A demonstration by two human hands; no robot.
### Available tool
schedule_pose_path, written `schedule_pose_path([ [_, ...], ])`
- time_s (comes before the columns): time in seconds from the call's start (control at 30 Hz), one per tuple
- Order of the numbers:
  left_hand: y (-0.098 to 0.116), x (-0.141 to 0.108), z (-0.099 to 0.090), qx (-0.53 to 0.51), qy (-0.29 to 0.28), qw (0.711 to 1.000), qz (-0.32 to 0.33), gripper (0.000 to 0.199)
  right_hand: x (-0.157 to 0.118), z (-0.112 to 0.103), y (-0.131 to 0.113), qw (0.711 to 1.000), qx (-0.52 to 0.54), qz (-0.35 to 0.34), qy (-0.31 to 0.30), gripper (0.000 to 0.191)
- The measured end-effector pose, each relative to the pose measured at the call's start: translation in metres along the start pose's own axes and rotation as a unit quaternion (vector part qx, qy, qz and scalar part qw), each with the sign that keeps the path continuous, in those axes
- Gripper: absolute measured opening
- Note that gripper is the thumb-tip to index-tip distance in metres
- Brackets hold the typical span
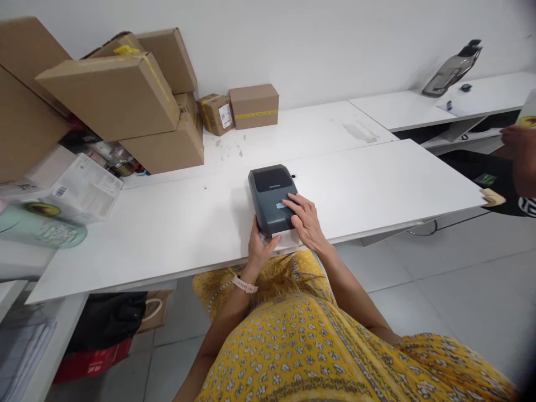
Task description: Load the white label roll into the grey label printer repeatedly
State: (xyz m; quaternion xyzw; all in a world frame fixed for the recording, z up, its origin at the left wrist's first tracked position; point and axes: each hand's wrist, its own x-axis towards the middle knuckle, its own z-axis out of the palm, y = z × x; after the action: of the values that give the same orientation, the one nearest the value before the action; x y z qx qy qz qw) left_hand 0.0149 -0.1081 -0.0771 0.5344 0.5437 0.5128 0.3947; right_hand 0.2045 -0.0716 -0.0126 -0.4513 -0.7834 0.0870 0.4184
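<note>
in the head view, cardboard boxes (pixel 113 97) are crowding the back left, and a mint bottle (pixel 46 226) is lying at the far left. the white table (pixel 360 187) is stretching rightward, its front edge running just before the person. near that edge, the left hand (pixel 259 248) is gripping the dark machine's (pixel 267 209) near left corner; the right hand (pixel 307 220) is resting loosely spread fingers on its top, at a pale blue patch (pixel 280 205).
</note>
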Motion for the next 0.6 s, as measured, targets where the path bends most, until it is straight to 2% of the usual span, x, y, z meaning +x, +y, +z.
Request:
schedule_pose_path([
  [0.13,-0.002,-0.001,0.001,0.026,-0.004,1.0,0.0,0.104,0.003,-0.004,-0.007,0.998,-0.067,0.003,-0.022,0.051],
  [0.3,-0.003,-0.001,0.001,0.052,0.008,0.999,0.009,0.104,0.023,-0.014,-0.018,0.983,-0.168,-0.02,-0.066,0.036],
  [0.4,-0.003,0.0,0.0,0.036,-0.004,0.999,0.003,0.104,0.032,-0.014,-0.016,0.981,-0.172,-0.041,-0.085,0.035],
  [0.6,0.0,-0.006,-0.005,-0.044,-0.039,0.998,-0.018,0.1,0.024,-0.003,-0.014,0.991,-0.121,0.004,-0.064,0.037],
])
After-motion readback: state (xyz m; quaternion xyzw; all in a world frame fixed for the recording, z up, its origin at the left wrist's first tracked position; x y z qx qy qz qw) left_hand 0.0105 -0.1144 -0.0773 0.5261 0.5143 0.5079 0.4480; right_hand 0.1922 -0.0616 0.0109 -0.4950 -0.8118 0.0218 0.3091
